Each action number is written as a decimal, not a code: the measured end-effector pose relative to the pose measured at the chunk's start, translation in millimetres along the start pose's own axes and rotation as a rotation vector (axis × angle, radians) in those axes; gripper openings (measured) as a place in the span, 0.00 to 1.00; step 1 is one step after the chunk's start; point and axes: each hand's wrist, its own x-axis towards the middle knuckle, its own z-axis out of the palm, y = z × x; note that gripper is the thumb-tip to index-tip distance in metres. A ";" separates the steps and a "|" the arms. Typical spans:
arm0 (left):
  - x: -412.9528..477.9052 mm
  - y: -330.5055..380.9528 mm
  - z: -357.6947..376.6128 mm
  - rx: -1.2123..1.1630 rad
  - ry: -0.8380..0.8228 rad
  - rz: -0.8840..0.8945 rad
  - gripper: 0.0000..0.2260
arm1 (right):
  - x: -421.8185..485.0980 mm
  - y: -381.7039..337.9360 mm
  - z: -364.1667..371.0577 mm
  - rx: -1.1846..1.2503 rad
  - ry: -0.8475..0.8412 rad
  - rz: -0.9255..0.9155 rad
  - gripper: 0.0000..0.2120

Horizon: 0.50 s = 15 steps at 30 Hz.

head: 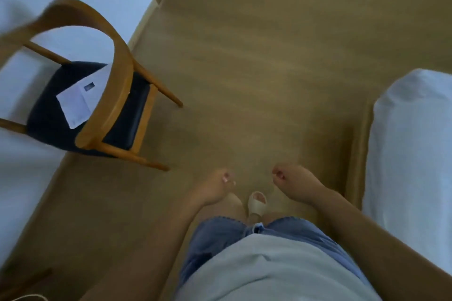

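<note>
- L hand (219,187) & R hand (292,182): out in front, apart, fingers loosely curled, holding nothing.
- Slipper (256,204): on floor (244,80), btwn & just below hands.
- Chair (121,66) w/ paper (78,102) on seat, far left; bed (411,154) right.

Nothing was readable here, honestly. The white sheet (77,101) on the chair seat (46,120) had a small dark printed square and some faint marks, but it was all too blurry to make out.
</note>
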 end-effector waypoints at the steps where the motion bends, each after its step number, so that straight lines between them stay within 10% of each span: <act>1: 10.6 8.2 -16.7 -0.005 0.021 0.001 0.09 | 17.0 -5.9 -17.6 -0.017 -0.005 -0.019 0.13; 15: 241.8 86.8 -341.1 0.065 0.082 -0.005 0.16 | 328.3 -113.0 -262.7 0.052 0.033 -0.035 0.12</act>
